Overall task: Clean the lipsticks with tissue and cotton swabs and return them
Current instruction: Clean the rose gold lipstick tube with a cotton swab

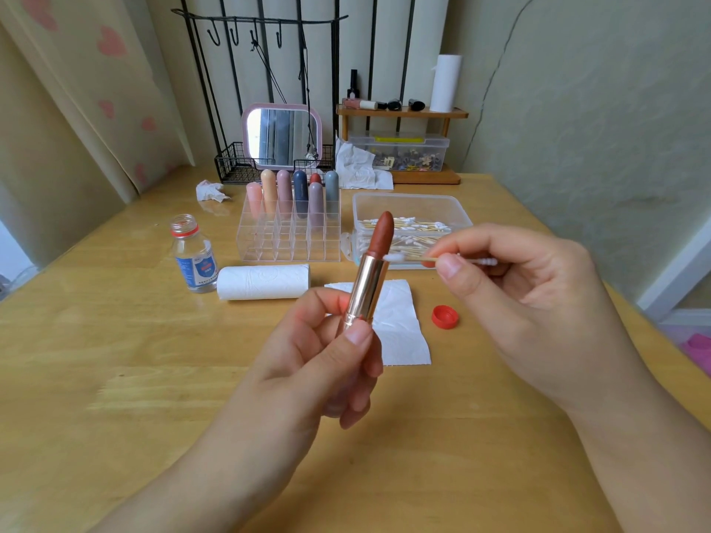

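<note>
**Swab at the collar of an open lipstick**

The wooden table point(115, 359) held the work: a clear organiser point(288, 240) with capped lipsticks point(300, 194) standing in its back rows, a plastic box of cotton swabs point(411, 209), a tissue roll point(263, 282), a flat tissue sheet point(400, 332), an uncapped bottle point(194, 255) and its red cap point(445, 316).

Above the sheet, the left hand point(307, 363) gripped the open lipstick point(371, 275) by its base, thumb in front, fingers curled behind, tilting it slightly right. The right hand point(519, 294) pinched a cotton swab point(423, 258) between thumb and forefinger, its white tip touching the rim of the gold tube where the brown-red bullet emerges.

The bullet stood fully extended and unsupported; a sideways push from the swab would likely gouge or snap it. Cotton fibres could also cling to the waxy surface. The open bottle stood near the left forearm's path and might tip on any reach toward the organiser.
</note>
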Action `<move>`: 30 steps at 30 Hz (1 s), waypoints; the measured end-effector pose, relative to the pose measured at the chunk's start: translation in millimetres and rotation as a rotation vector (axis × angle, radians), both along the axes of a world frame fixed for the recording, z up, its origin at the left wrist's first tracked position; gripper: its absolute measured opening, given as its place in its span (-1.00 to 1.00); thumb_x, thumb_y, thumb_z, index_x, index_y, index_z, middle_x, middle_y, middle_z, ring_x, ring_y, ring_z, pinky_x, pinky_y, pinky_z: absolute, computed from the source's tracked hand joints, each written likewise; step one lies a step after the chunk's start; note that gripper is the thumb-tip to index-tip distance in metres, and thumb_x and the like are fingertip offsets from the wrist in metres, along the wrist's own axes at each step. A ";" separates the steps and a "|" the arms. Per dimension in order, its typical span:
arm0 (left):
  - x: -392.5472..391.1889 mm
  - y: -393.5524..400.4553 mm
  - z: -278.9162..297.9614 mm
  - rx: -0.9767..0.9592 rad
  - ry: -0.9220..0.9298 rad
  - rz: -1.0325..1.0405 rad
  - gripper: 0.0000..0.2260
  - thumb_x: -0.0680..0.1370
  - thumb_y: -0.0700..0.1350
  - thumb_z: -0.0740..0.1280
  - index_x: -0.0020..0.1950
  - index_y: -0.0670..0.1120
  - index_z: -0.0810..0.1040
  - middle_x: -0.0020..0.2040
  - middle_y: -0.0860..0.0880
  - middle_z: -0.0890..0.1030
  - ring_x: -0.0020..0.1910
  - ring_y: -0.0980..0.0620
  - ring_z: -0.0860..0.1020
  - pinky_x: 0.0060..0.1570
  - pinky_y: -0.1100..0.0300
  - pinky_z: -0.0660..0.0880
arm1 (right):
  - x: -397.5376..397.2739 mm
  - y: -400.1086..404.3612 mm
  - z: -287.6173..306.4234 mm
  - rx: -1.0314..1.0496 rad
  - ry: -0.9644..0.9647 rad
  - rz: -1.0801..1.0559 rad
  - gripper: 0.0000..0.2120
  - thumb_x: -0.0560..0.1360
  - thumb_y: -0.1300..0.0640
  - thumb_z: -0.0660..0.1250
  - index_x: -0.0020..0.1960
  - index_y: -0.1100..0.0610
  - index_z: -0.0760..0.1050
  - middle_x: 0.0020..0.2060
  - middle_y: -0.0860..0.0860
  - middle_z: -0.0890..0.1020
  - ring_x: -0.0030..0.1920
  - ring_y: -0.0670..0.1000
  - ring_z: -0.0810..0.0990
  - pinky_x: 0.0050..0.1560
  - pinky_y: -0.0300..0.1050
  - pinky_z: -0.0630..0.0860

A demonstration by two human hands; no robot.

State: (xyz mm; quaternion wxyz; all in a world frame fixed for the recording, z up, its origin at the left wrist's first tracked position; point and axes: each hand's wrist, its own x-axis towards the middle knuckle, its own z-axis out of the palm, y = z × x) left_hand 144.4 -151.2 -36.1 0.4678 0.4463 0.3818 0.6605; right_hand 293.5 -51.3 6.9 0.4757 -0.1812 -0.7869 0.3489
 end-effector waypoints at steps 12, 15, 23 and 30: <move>-1.1 0.6 -2.0 0.025 -0.028 -0.050 -0.80 0.42 0.00 0.31 -0.07 -0.09 0.55 -0.31 -0.12 0.53 -0.49 0.03 0.37 -0.47 0.23 0.33 | 0.9 2.2 0.1 -0.008 -0.013 -0.004 -0.87 0.46 0.19 0.31 -0.18 -0.01 0.58 -0.25 0.07 0.60 -0.25 0.10 0.50 -0.26 -0.20 0.44; -1.8 1.5 -3.3 0.008 -0.028 -0.051 -0.75 0.41 0.02 0.31 -0.05 -0.11 0.58 -0.30 -0.11 0.54 -0.48 0.02 0.40 -0.46 0.22 0.34 | 0.3 2.6 0.6 -0.023 -0.022 -0.013 -0.87 0.45 0.18 0.31 -0.19 -0.03 0.57 -0.24 0.02 0.62 -0.25 0.05 0.52 -0.25 -0.28 0.44; -4.7 4.2 -7.1 0.018 -0.015 -0.106 -0.66 0.42 0.16 0.38 -0.01 -0.08 0.64 -0.26 -0.06 0.59 -0.44 0.03 0.46 -0.41 0.18 0.33 | -0.6 3.4 0.0 -0.068 -0.034 -0.011 -0.88 0.44 0.17 0.30 -0.21 -0.02 0.57 -0.24 -0.05 0.63 -0.26 0.05 0.51 -0.26 -0.34 0.42; -4.1 4.3 -4.8 0.002 -0.060 -0.075 -0.72 0.45 0.05 0.25 -0.06 -0.09 0.66 -0.31 -0.10 0.56 -0.46 -0.01 0.43 -0.41 0.16 0.32 | 0.2 4.9 1.5 -0.091 -0.013 -0.009 -0.87 0.45 0.15 0.28 -0.20 -0.02 0.56 -0.31 -0.22 0.64 -0.27 -0.24 0.55 -0.23 -0.48 0.39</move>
